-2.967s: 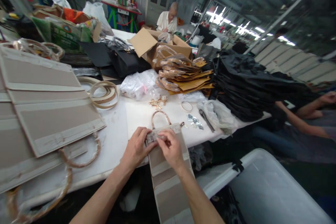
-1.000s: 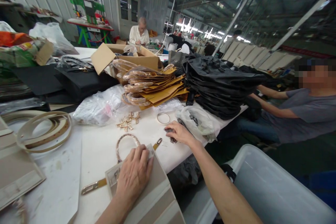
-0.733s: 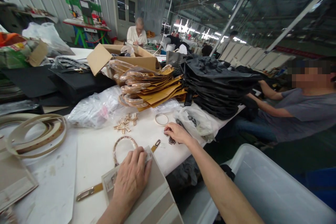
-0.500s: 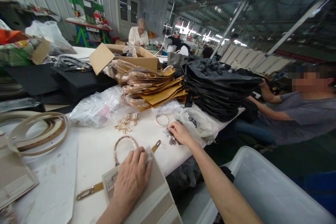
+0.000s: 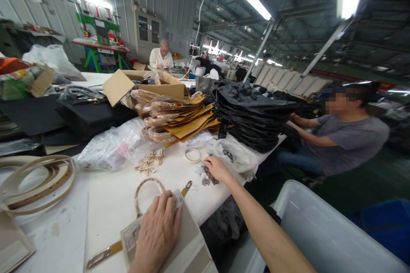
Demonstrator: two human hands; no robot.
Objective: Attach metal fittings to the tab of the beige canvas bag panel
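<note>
Since three seconds ago the right hand (image 5: 218, 169) has left the beige bag panel (image 5: 179, 243) and reached out across the white surface (image 5: 109, 196) to a small scatter of dark metal clips (image 5: 206, 177); its fingers rest on them, curled narrow, though whether one is pinched I cannot tell. Meanwhile the left hand (image 5: 156, 234) lies flat and spread on the one bag panel at the near edge, pressing it down, holding nothing.

Going by size: one translucent plastic bin (image 5: 320, 239) stands low at the right; one tall stack of black bags (image 5: 253, 113) sits at the far side, with a second person in a grey shirt (image 5: 346, 140) seated behind it; one open cardboard box (image 5: 150, 87); one pile of tan bags (image 5: 182, 117) with wrapped handles; one crumpled clear plastic bag (image 5: 112, 147); one coil of beige straps (image 5: 35, 177) at the left. One round handle (image 5: 144, 187) pokes out just beyond the left fingers. One small ring (image 5: 193, 155) lies near the right hand, and a cluster of gold fittings (image 5: 149, 163), too tangled to count, lies between. No writing can be read.
</note>
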